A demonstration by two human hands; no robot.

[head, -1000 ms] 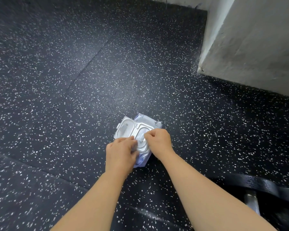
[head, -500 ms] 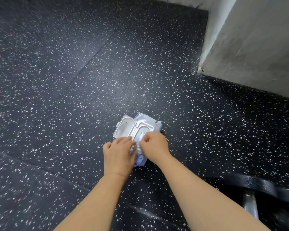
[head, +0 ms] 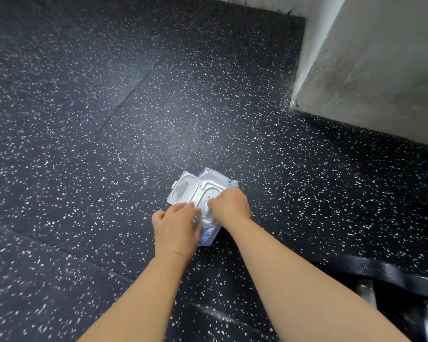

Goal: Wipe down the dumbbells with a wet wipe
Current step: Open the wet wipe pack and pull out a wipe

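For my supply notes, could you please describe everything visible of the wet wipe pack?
The wet wipe pack is a soft white-and-lilac pouch lying flat on the speckled floor. Its rigid plastic lid is flipped open leftward. The left hand rests on its near end; the right hand pinches a wipe at the opening.

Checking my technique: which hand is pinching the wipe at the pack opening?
The right hand pinches the wipe; the left hand only presses the pack down.

Black rubber floor (head: pixel 109 119) flecked with white, seamed into tiles; a grey concrete wall (head: pixel 381 82) rises at upper right.
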